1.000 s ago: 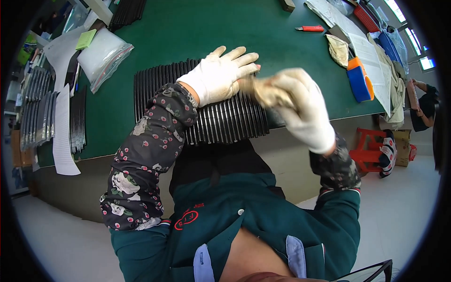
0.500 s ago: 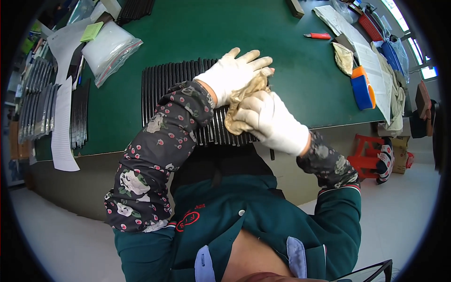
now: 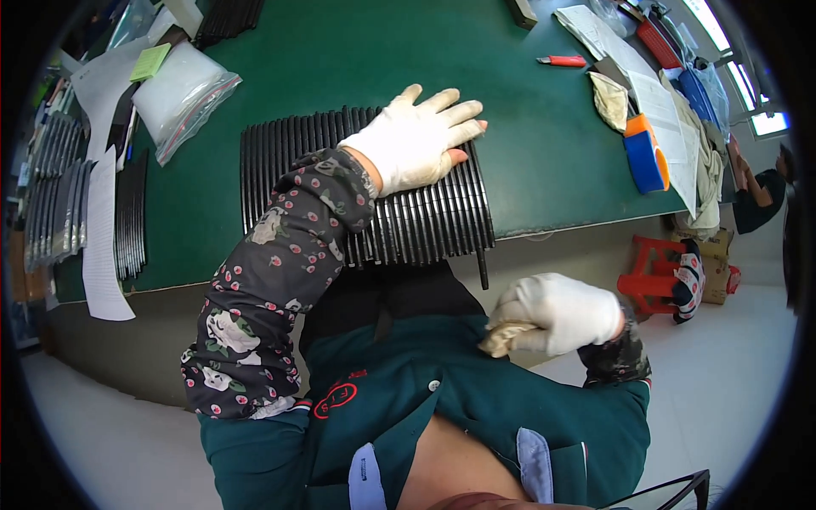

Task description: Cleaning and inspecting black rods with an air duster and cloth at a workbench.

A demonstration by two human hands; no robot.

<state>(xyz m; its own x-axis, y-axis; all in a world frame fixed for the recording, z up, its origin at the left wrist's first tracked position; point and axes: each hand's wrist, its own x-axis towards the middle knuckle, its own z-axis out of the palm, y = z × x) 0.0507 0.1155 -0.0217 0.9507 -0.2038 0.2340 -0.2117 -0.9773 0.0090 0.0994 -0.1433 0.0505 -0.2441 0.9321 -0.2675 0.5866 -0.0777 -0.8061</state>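
Head view showed our left hand (image 3: 415, 143), fingers spread, flat on black rods (image 3: 408, 223) on the green table (image 3: 348, 55), seemingly steadying them; our right hand (image 3: 561, 313), clear of them, held a bunched tan cloth (image 3: 507, 338) in curled fingers.

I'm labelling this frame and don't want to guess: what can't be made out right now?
All in the head view:
- Rods: their upper middle is hidden by the left hand and sleeve.
- Cloth: partly hidden by the right hand closed around it.
- Far bundle: cut off by the top edge.
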